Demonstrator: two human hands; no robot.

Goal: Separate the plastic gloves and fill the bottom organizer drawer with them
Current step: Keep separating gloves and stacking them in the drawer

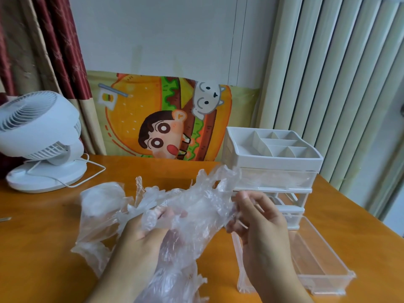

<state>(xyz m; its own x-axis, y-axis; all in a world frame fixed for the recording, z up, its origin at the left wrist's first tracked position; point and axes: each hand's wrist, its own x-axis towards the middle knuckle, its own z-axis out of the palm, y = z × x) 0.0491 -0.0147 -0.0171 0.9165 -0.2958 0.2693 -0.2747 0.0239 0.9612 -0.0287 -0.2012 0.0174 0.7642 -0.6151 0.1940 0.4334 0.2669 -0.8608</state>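
My orange table carries a white fan at ten o'clock, organizer at two, gloves centre.

The setting was a room in a home: an orange wooden desk against a white wall, dark red and gold curtains, a small white desk fan, a cartoon burger poster, and a white ribbed radiator.

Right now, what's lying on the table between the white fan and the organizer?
In the head view, the clump of plastic gloves sits between the fan and the organizer, held by both hands.
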